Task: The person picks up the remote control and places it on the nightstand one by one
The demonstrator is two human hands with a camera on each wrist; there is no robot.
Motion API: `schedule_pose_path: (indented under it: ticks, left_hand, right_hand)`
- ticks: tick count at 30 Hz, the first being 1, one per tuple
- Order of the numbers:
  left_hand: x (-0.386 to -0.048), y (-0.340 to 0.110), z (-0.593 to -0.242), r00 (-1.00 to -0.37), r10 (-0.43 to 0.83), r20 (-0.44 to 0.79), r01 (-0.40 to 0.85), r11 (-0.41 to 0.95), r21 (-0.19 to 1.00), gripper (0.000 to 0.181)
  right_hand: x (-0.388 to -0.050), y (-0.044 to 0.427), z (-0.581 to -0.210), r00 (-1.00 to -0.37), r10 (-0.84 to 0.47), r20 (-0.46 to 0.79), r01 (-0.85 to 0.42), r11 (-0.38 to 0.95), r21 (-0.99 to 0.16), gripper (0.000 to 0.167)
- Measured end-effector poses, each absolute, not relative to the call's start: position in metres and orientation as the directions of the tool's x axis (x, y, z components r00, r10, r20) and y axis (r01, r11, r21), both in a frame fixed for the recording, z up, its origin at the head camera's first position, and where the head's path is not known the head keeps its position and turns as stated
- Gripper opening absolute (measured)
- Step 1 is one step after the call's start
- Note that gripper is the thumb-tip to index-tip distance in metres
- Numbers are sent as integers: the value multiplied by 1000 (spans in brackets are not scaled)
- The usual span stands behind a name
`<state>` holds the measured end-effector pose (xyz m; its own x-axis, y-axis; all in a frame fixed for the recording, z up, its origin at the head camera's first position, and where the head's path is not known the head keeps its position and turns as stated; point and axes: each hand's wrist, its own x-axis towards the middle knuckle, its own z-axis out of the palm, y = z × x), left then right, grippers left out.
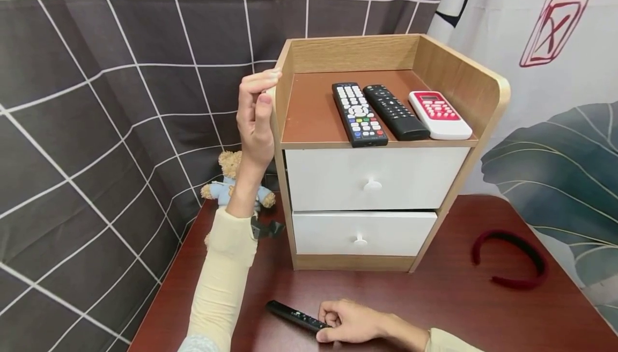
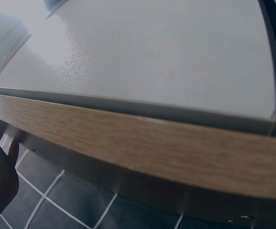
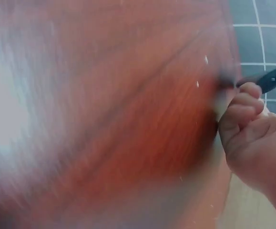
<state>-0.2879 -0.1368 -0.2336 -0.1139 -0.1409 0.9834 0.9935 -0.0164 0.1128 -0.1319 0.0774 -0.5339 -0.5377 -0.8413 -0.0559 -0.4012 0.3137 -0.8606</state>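
Note:
In the head view, my right hand (image 1: 354,321) grips one end of a slim black remote control (image 1: 295,315) low over the dark red table. The right wrist view shows that hand (image 3: 252,129) with its fingers curled and the remote's dark end (image 3: 274,79) sticking out past them. My left hand (image 1: 256,118) rests against the upper left side panel of a small wooden cabinet (image 1: 278,180), holding nothing. In the left wrist view only part of this hand (image 2: 2,176) shows, dark at the left edge beside the panel. On the cabinet's top lie a black remote with coloured buttons (image 1: 358,113), another black remote (image 1: 396,111) and a white-and-red remote (image 1: 440,115).
Two white drawers, an upper one (image 1: 333,180) and a lower one (image 1: 328,234), fill the cabinet's front. A teddy bear (image 1: 230,163) in blue sits behind my left forearm. To the right, a dark red headband (image 1: 536,255) lies on the table (image 1: 463,309). Curtains (image 1: 96,126) hang behind.

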Motion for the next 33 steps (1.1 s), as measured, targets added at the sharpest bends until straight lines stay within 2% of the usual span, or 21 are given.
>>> schedule_pose_path:
  ticks: [3, 6, 10, 14, 22, 26, 30, 33]
  left_hand:
    - [-287, -136, -234, -113, -142, 983, 994, -21, 111, 36]
    - [-288, -136, -233, -110, -145, 983, 994, -20, 108, 36]
    - [-289, -136, -230, -106, -148, 983, 994, -15, 105, 36]
    - [-288, -135, -229, -106, -141, 984, 994, -21, 104, 35]
    - [-287, -136, -231, -107, -131, 986, 994, -20, 105, 41]
    - [-288, -136, -231, -105, -133, 986, 994, -20, 103, 38]
    - [-287, -136, -232, -107, -139, 984, 994, -18, 106, 33]
    - [-287, -137, -233, -111, -141, 984, 994, -20, 110, 31]
  right_hand:
    - [-129, 80, -533, -496, -863, -97, -89, 162, -983, 29]
    - [-130, 84, -524, -453, -888, -75, 149, 7, -989, 39]
    - [-134, 90, -489, -431, -902, 11, 276, -143, -950, 36]
    - [-135, 98, -442, -420, -904, 74, 323, -225, -919, 35]
    - [-135, 126, -369, -455, -884, 107, 264, -249, -932, 39]
    - [-138, 136, -337, -449, -881, 148, 172, -247, -954, 38]
    - [-141, 147, -303, -525, -838, 149, 21, -188, -982, 33]
    - [-142, 154, -276, -636, -757, 149, -134, -81, -988, 25]
